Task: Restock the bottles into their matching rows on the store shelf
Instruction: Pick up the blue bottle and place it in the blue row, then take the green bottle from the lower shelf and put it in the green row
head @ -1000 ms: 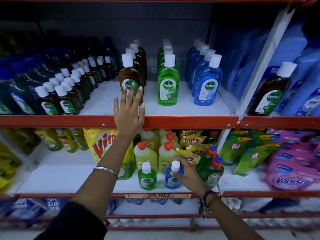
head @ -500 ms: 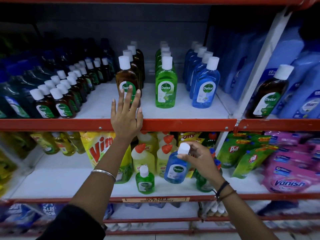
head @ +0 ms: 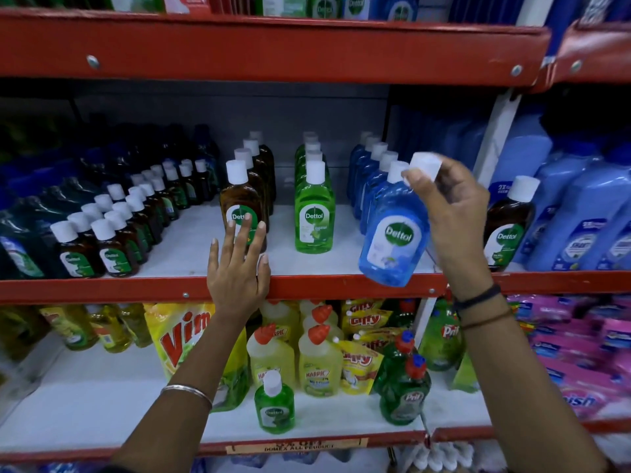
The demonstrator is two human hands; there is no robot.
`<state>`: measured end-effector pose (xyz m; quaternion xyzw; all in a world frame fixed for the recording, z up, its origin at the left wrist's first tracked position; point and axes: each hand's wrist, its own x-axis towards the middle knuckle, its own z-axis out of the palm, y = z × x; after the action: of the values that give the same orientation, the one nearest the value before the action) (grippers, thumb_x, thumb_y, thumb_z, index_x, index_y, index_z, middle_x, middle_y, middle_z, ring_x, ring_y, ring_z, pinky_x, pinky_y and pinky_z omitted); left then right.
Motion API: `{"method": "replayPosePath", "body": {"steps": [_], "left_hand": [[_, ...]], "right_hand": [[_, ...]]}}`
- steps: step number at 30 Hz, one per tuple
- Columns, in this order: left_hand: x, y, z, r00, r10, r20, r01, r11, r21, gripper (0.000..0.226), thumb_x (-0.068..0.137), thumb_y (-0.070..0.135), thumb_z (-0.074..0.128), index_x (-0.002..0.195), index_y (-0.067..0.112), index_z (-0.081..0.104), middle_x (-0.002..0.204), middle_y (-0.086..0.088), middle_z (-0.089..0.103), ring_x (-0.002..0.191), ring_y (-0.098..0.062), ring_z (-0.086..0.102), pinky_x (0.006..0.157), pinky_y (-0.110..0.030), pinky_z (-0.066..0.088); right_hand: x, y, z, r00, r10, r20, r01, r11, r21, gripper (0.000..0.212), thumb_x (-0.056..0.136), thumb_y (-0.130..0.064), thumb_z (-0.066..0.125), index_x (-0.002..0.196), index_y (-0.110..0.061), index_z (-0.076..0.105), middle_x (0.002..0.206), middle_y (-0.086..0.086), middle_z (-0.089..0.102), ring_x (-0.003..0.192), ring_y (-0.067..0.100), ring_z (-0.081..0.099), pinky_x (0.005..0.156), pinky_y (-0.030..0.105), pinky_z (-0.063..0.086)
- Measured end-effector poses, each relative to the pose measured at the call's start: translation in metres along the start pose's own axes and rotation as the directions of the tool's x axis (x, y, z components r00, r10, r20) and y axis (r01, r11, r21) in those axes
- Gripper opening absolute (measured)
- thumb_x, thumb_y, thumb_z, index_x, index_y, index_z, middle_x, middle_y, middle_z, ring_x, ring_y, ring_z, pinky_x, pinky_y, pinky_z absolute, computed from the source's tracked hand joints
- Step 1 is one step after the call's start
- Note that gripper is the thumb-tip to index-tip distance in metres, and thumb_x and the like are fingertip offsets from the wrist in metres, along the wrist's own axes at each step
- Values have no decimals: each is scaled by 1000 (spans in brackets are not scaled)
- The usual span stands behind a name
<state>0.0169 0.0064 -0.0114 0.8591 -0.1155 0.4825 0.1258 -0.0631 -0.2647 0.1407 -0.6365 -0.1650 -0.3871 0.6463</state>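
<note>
Right hand point(head: 454, 213) pinches the white cap of a blue Dettol bottle point(head: 392, 244), which hangs in the air just at the front edge of the middle shelf point(head: 102, 290), bottom overlapping the red lip. Long axis near upright, base tipped slightly toward the left, cap toward the right. The matching blue row point(head: 370, 179) stands directly behind it and runs back toward the rear wall, so the coming move is probably a short push inward and a set-down at the row's front; right hand is the nearer one and already has it. Left hand point(head: 239, 268) is open, fingers spread flat, palm on the shelf's front edge, fingertips against the front brown Dettol bottle point(head: 242, 203), gripping nothing. Green row point(head: 314, 206) sits between brown and blue. One small green Dettol bottle point(head: 274, 402) stands on the lower shelf near its front edge, not restocked yet. Bottles are glossy translucent plastic, flattened oval bodies, ribbed-looking white screw caps, paper labels.
</note>
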Motion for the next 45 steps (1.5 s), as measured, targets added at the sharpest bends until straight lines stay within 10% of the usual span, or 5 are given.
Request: {"method": "replayPosePath", "body": {"steps": [20,26,35,39,45], "left_hand": [[-1,0,2,998,14,-64,-13,1000,22,49,102,34,25,149,24,33,152,-7,41,142,-28,36,111,-52,32],[-1,-2,-1,999,37,-17,-37,999,13,50,101,34,30,149,23,34,153,-6,40,144,-27,33,112,-54,30],[0,-23,-7,992,129,-15,-129,991,30,50,99,36,35,147,22,36,150,-9,45,141,-29,36,107,-56,37],[0,-22,-4,992,125,-31,-124,992,33,49,100,37,33,146,22,37,149,-8,46,141,-28,37,108,-53,37],[-2,-23,-4,993,112,-38,-111,993,31,49,99,36,36,146,22,39,150,-7,46,141,-27,36,111,-50,33]], "right_hand": [[29,83,-15,992,124,-11,-120,934,-337,34,82,-33,70,111,-15,66,100,0,69,88,13,61,84,33,51],[6,67,-15,990,91,-103,-129,876,-465,60,85,-41,66,135,-14,47,136,7,53,123,17,50,104,29,43],[-132,63,37,991,136,0,-128,935,-329,23,88,-33,61,109,-25,59,109,1,64,102,13,61,87,25,49],[-194,96,53,891,367,269,-280,909,-309,29,86,-40,56,109,-24,61,102,-6,65,94,-1,61,77,10,45],[-253,152,71,547,610,573,-360,790,-496,47,83,-41,68,124,-23,53,124,-3,57,115,9,53,97,30,45]]}}
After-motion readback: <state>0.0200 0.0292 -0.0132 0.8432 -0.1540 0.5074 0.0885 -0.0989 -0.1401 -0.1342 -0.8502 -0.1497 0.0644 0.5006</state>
